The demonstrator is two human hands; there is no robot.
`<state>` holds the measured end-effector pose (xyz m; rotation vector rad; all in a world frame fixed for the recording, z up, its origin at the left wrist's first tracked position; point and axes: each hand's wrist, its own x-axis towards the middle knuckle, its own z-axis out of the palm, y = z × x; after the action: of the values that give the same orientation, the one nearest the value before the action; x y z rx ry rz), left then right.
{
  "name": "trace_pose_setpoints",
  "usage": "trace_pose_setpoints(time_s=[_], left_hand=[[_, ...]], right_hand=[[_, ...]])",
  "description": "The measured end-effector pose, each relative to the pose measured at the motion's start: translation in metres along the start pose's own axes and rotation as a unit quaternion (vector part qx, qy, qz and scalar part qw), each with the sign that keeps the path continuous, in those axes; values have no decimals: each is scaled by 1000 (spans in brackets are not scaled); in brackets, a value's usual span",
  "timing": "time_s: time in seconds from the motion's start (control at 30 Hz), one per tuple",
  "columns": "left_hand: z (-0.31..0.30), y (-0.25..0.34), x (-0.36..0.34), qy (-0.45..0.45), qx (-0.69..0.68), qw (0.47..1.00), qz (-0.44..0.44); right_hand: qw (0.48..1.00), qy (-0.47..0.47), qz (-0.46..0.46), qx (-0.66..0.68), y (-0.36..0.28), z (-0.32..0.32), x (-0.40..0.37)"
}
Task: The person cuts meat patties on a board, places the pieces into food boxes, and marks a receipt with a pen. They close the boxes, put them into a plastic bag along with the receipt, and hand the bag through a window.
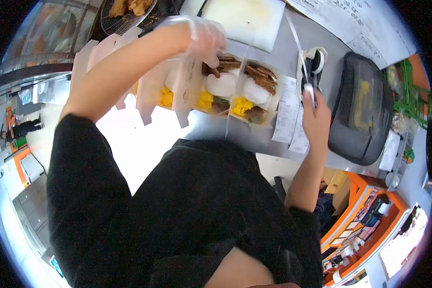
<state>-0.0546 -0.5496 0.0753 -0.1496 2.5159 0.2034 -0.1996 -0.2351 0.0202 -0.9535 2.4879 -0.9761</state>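
My left hand [209, 42], in a clear plastic glove, reaches down into the middle takeaway box [191, 98]. Its fingers close around brown sliced fried meat [228, 64] at the back of that box, beside white rice [222, 85] and yellow food [205, 101]. My bare right hand [317, 115] is wrapped around a knife [297, 43], its long thin blade pointing up and away from me. The right-hand box [272, 111] holds sliced meat [261, 78], rice [257, 91], yellow food [242, 105] and some greens.
A white cutting board [245, 21] lies behind the boxes. Printed receipts [287, 108], a tape roll [318, 60] and a black case [357, 110] sit to the right. Fried pieces [129, 7] rest on a wire rack at the back left. More open boxes [146, 91] stand left.
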Motion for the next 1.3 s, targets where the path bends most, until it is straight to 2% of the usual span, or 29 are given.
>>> trace_pose_setpoints(time_s=[0.03,0.1,0.13,0.2,0.23,0.3,0.33,0.4,0.43,0.53,0.57,0.67,0.77,0.8,0.83,0.9,0.93,0.97,1.03,1.13,1.23,1.27,1.3], left_hand=[[8,-16,-8,95,-8,995,-3],[-4,-19,-30,216,-82,973,1],[-26,-6,-48,283,-127,951,0],[-24,4,-85,357,-268,893,-55],[-8,2,-99,364,-358,853,-110],[-3,44,-131,419,-407,764,-275],[26,38,-138,511,-139,804,-270],[77,50,-154,598,-274,697,-284],[87,69,-165,533,-641,483,-269],[104,91,-177,578,-694,326,-280],[116,91,-183,572,-711,323,-252],[151,85,-208,561,-746,317,-169],[123,115,-198,585,-671,360,-280],[141,110,-195,611,-653,378,-242],[137,117,-193,603,-647,395,-248],[124,136,-191,585,-636,431,-260],[132,137,-192,574,-661,441,-199],[139,140,-192,549,-671,457,-200],[150,144,-183,490,-693,493,-194],[170,150,-167,456,-711,525,-101],[177,160,-154,449,-723,523,-51],[180,161,-150,441,-729,523,-32],[182,163,-145,435,-733,522,-12]], right_hand=[[999,-5,-34,-11,-4,7,19],[994,-22,-80,-78,-6,27,62],[986,-34,-93,-134,-7,40,86],[974,-89,-89,-188,-10,66,131],[968,-91,-87,-217,-15,79,147],[957,-95,-112,-248,-11,98,176],[953,-97,-139,-250,-4,109,188],[945,-93,-186,-251,8,128,210],[942,-89,-204,-251,18,135,218],[941,-54,-229,-244,9,130,214],[942,-36,-232,-241,4,121,209],[964,-6,-249,-98,-6,95,184],[969,-39,-239,56,-1,67,139],[971,-16,-228,73,8,57,120],[972,8,-217,90,16,47,98],[991,-24,-108,77,21,26,41],[988,-87,-103,74,25,23,15],[982,-148,-92,70,31,24,-12],[972,-150,-165,74,35,48,-63],[952,-55,-299,-34,42,76,-102],[969,-34,-244,-3,27,60,-131],[971,11,-240,-25,31,52,-137],[981,27,-187,-46,46,41,-136]])
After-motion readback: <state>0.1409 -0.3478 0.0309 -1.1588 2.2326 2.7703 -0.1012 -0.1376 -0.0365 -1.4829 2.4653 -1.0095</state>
